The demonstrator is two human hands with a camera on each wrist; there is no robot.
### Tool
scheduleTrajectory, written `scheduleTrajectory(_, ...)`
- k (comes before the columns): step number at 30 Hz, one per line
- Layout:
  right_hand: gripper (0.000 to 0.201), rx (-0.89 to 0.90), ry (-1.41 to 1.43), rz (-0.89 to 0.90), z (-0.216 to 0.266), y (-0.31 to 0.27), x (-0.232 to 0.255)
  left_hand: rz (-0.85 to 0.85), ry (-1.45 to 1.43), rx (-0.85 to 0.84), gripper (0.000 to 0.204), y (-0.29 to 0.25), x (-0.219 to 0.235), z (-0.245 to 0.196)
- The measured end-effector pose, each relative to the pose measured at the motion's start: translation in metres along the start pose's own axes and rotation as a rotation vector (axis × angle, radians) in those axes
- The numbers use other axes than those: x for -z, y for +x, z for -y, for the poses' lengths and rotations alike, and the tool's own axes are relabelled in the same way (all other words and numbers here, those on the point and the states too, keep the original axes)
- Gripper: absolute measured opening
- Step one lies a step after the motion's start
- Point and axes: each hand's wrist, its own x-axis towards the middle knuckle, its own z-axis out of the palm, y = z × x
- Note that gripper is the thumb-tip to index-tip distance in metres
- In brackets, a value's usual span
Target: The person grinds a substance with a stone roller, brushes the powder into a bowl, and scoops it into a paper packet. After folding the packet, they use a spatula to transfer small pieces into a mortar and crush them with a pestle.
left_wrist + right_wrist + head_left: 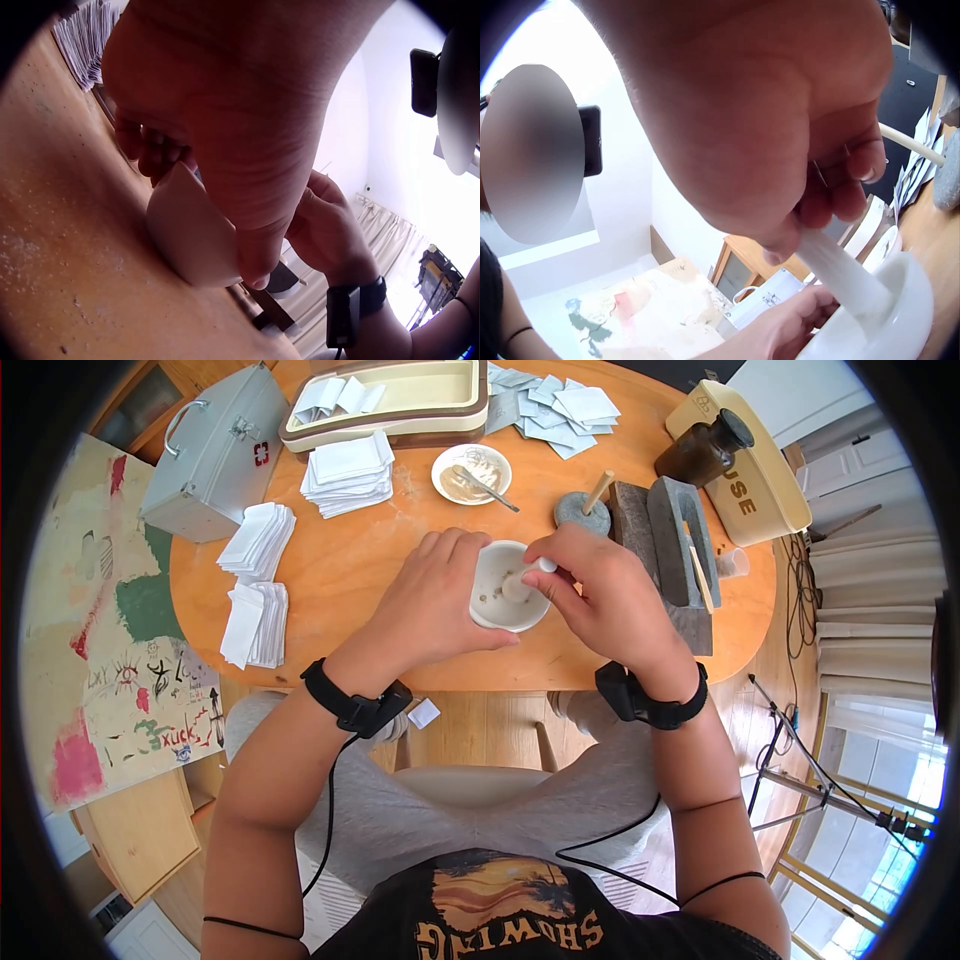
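Observation:
A white mortar point(493, 612) with small brown bits inside stands near the table's front edge. The left hand point(425, 595) grips its left side, thumb along the near rim; in the left wrist view the mortar point(191, 232) looks tilted in that hand point(225, 127). Fingers of the right hand point(610, 585) pinch a white pestle point(517, 588), whose head is down in the bowl. The right wrist view shows the pestle point(847, 281) slanting from the right hand point(757, 112) into the mortar point(919, 300).
Behind the mortar is a dish point(452, 489) of brown powder with a spoon. Paper stacks point(347, 473) and a metal case point(215, 455) lie left. To the right are a round stone point(570, 510) with a stick, a stone trough point(672, 550), a dark jar point(697, 455) and a yellow bin point(765, 510).

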Motion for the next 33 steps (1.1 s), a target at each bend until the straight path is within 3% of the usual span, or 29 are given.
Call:
scheduleTrajectory(2, 0.016, 0.004, -0.054, -0.043, 0.0012, 0.0011, -0.0018, -0.004, 0.001, -0.003, 0.098, 0.0002, -0.0001, -0.0004)
scheduleTrajectory(4, 0.015, 0.121, -0.001, -0.018, 0.0008, 0.0017, -0.0043, -0.009, -0.015, -0.012, 0.097, 0.0007, 0.0004, -0.0004)
scheduleTrajectory(7, 0.015, 0.022, -0.023, -0.003, 0.0001, -0.0004, -0.0003, -0.023, -0.003, -0.028, 0.096, 0.0003, -0.0019, 0.0019)
scheduleTrajectory(11, 0.016, 0.042, -0.052, -0.084, 0.0001, 0.0014, -0.0033, -0.029, -0.009, -0.028, 0.096, -0.0003, -0.0003, -0.0006)
scheduleTrajectory(14, 0.016, 0.114, 0.039, -0.003, 0.0004, 0.0011, -0.0026, -0.02, -0.011, -0.015, 0.096, 0.0002, 0.0008, -0.0009)
scheduleTrajectory(16, 0.016, 0.028, 0.029, 0.018, 0.0006, -0.0008, 0.0008, -0.021, -0.017, -0.024, 0.096, 0.0003, -0.0005, 0.0009)
scheduleTrajectory(20, 0.016, 0.031, -0.06, -0.048, 0.0004, 0.0008, -0.0007, -0.03, -0.014, -0.029, 0.096, -0.0003, -0.0017, 0.0011)
scheduleTrajectory(23, 0.016, 0.04, 0.065, 0.035, -0.0018, 0.0, -0.0015, -0.02, -0.014, -0.023, 0.096, 0.0001, -0.0005, 0.0009)
scheduleTrajectory(26, 0.017, -0.002, 0.027, -0.016, -0.0023, -0.0008, -0.0004, -0.031, -0.003, -0.035, 0.096, -0.0001, -0.0019, 0.0026)
scheduleTrajectory(29, 0.018, 0.071, -0.032, -0.084, -0.0028, 0.0015, -0.0046, -0.025, -0.007, -0.03, 0.096, 0.0002, -0.001, 0.0008)
scheduleTrajectory(33, 0.016, 0.062, 0.068, 0.023, -0.0001, -0.0004, 0.0007, -0.022, -0.01, -0.027, 0.096, 0.0004, -0.0008, 0.0008)
